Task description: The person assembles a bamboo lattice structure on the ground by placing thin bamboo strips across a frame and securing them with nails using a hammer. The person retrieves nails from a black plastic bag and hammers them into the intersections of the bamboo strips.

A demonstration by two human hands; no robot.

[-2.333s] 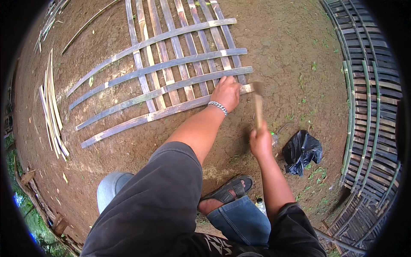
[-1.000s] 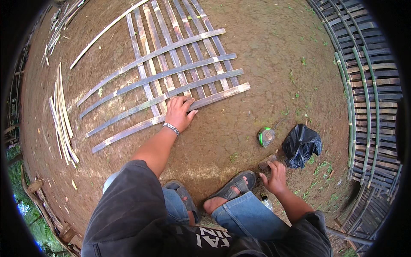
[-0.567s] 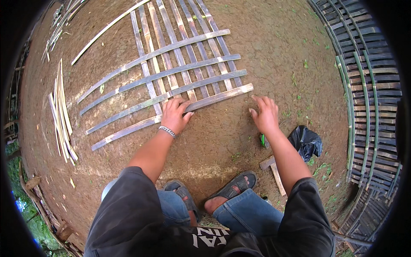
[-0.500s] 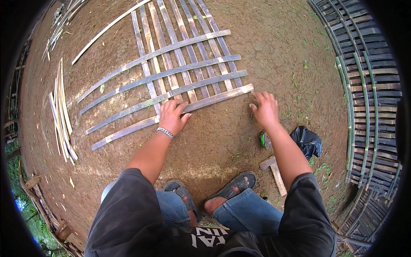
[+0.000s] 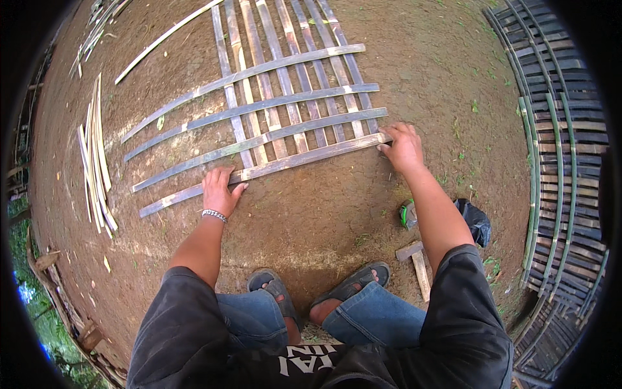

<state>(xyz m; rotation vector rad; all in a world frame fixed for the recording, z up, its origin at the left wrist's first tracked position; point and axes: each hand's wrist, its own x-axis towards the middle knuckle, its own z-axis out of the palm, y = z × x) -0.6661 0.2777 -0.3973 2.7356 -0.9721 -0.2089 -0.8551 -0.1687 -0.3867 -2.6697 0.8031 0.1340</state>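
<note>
The left hand [image 5: 220, 189] lies flat, fingers spread, on the nearest bamboo slat [image 5: 272, 167]; the right hand [image 5: 403, 146] pinches that slat's far end; a wooden mallet [image 5: 418, 267] rests beside the right forearm.

A black bag [image 5: 476, 220], wooden mallet [image 5: 418, 264] and loose bamboo strips [image 5: 96, 152] lie on dirt

You see a lattice of bamboo slats [image 5: 285, 123], pale grey-tan with darker brownish stretches, crossing in an open weave on reddish-brown bare ground [image 5: 324, 214] flecked with green. Loose slats [image 5: 94, 155] at your left are paler, cream to straw. Your left hand [image 5: 219, 190] wears a silvery bracelet [image 5: 213, 214]. Your jeans [image 5: 382, 318] are blue, your shirt [image 5: 194, 337] black with white print. The bag [image 5: 475, 222] is black; the small object [image 5: 407, 214] beside it looks green, perhaps with some white.
</note>
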